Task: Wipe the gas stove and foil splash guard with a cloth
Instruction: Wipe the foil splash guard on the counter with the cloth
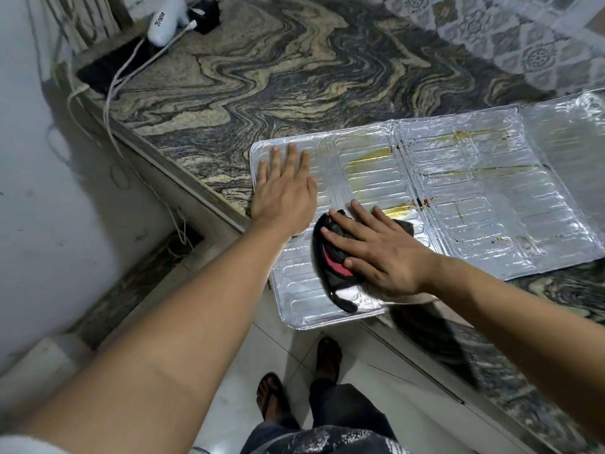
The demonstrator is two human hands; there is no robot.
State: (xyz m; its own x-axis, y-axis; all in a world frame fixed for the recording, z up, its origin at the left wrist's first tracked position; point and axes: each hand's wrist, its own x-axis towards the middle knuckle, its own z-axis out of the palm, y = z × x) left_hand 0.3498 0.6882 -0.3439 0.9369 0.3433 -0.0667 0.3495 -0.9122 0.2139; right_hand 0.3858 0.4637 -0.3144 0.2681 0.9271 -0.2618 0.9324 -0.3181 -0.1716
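Note:
The foil splash guard [458,191] lies unfolded flat on the marble counter, its near-left corner hanging over the counter edge. Yellow-brown grease streaks mark its middle panels. My left hand [283,188] presses flat on the guard's left end, fingers spread and holding nothing. My right hand [379,250] lies palm down on a dark cloth with a red patch [330,260], pinning it against the left panel. No gas stove is in view.
The swirled marble counter [262,80] stretches to the back. A white appliance [163,24] with white cables [131,67] sits at the far left corner. A tiled wall [491,27] rises at the right. My feet [327,358] stand on the white floor tiles below.

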